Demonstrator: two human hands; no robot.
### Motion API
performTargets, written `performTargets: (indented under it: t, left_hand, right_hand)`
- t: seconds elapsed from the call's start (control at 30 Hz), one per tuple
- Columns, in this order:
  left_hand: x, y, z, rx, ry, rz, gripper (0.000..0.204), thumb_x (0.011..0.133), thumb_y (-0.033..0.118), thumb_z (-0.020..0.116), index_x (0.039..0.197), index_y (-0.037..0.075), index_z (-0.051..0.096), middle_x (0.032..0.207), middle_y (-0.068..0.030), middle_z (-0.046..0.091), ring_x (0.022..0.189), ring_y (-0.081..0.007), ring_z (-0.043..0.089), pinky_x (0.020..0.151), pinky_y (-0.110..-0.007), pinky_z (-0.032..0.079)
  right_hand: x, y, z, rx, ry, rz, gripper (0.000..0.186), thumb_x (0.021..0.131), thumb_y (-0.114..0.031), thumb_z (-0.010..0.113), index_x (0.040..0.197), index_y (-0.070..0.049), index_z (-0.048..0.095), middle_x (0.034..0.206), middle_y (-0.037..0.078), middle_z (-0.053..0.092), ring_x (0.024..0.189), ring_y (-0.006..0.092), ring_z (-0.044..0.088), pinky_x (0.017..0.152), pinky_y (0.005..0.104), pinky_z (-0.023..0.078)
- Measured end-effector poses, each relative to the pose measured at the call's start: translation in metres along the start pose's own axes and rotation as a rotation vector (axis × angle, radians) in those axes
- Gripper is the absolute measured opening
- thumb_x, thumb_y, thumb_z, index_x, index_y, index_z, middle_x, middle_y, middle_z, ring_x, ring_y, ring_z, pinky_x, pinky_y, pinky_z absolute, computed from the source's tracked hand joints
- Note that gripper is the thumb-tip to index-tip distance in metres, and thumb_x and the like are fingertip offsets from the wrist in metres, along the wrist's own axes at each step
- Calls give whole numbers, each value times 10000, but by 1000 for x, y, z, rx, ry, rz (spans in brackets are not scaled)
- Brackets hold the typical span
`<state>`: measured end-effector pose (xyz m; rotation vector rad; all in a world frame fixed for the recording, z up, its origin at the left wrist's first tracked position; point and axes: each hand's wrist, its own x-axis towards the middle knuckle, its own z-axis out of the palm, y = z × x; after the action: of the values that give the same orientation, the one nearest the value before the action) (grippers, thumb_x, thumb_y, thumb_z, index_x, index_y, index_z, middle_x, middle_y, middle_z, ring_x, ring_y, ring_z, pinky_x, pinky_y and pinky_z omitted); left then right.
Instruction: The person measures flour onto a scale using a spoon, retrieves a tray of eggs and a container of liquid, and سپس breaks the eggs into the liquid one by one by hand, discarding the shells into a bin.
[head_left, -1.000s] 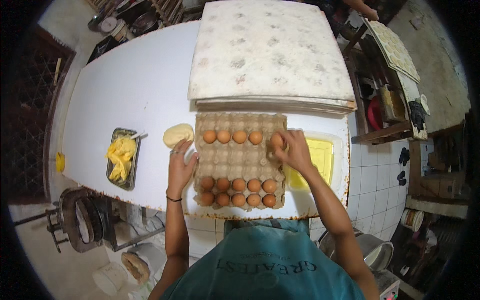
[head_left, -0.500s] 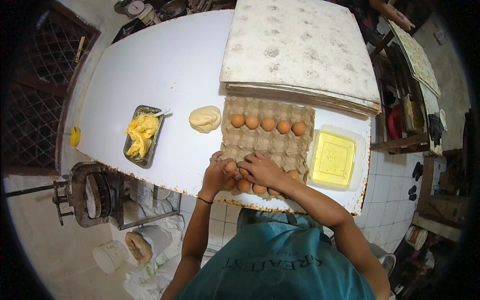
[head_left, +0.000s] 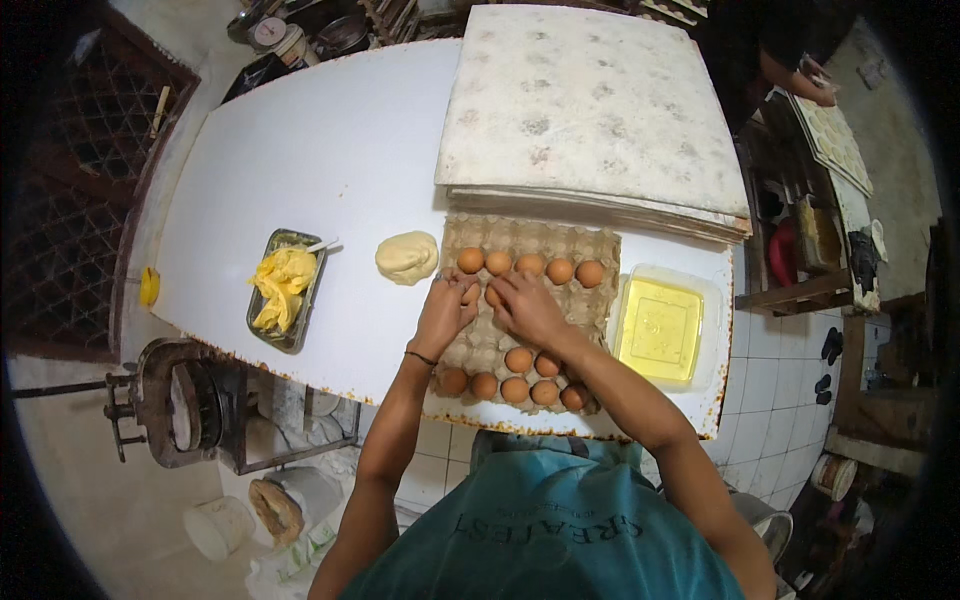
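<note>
A brown cardboard egg tray point(head_left: 480, 340) lies on the white table in front of me. Five brown eggs point(head_left: 530, 264) make a row across its far part, and more brown eggs point(head_left: 515, 390) sit in the two nearest rows. My left hand point(head_left: 447, 312) is closed around an egg point(head_left: 471, 293) at the tray's left side, just below the far row. Beside it, my right hand point(head_left: 530, 308) has its fingers around another egg point(head_left: 492, 296). Both eggs are at the tray's cups; whether they rest in them is hidden by my fingers.
Left of the tray are a lump of pale dough point(head_left: 407, 258) and a dark tray of yellow fat point(head_left: 283, 285). A clear tub of yellow liquid point(head_left: 660, 328) stands at right. Large floury boards point(head_left: 595, 110) are stacked behind. Another person's hands point(head_left: 815, 85) work at far right.
Both my hands have moved away from me across the egg tray, each carrying an egg from the near part to just below the far row. The other person's hands have shifted.
</note>
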<state>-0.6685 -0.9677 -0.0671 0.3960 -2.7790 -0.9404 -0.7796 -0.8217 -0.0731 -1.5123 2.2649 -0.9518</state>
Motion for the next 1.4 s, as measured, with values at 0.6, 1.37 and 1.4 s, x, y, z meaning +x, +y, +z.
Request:
performTargets:
  t: [0.6,1.37,1.4]
  left_hand:
    - [-64,58,64,92,-224,144,334,713,188,638,1022,90,554,1029,-51,524,922,-267,449,820,-343,392]
    - [-38,52,48,-66,106,222,317,660,63,637,967,34,566,985,-114,570,917,-308,490,825,-389,388]
    - [-26,52,44,-50,135,215,315,659,58,634,966,32,569,982,-118,571,923,-315,486,828,-391,390]
  right_hand:
    - [-114,10,-32,-121,-194,24,430,666,-212,656,1076,-126,560,1047,27,559,924,267,463,785,396,362]
    - [-49,80,-57,-174,96,225,411,679,-119,629,1081,-114,548,1098,112,479,1005,358,406,868,402,395]
    - [-48,80,-57,-149,90,222,404,680,-116,628,1077,-114,551,1094,107,480,1003,357,406,867,404,393]
